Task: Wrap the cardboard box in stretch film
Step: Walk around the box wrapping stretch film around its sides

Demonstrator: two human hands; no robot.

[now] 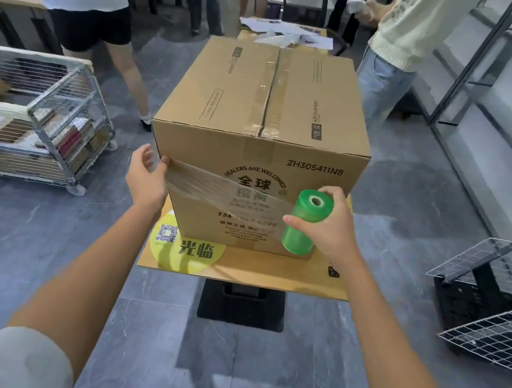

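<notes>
Head view, one moment, items listed near to far

1. Cardboard box (259, 146): large, brown, flaps taped shut along the top seam. It stands upright on a small wooden table (268, 271), centre of scene. Its near face carries printed text and the code ZH305411N8.
2. Stretch film (215, 186): a clear band drawn taut across the near face of the box, running from the box's near-left vertical edge to the roll at right. It covers part of the printed emblem.
3. Roll (305, 225): green, hollow core, upright with a slight tilt, held just in front of the lower right part of the near face.
4. Left hand (147, 174): at the near-left edge of the box, pinching the free end of the film, with the thumb on the film at the corner.
5. Right hand (333, 224): wrapped round the roll from the right side, fingers curled about its body.
6. Table fittings: a round yellow sticker (186, 250) with a QR code sits at the near-left of the top, partly under the box. A black pedestal base (242, 304) stands below on the grey floor.
7. Wire cage trolley (57, 111): left of the table, holding parcels.
8. Wire baskets (498, 325): right, on a black frame.
9. Far side: papers on a second table behind the box, a black chair, and several people standing, seen in part only
</notes>
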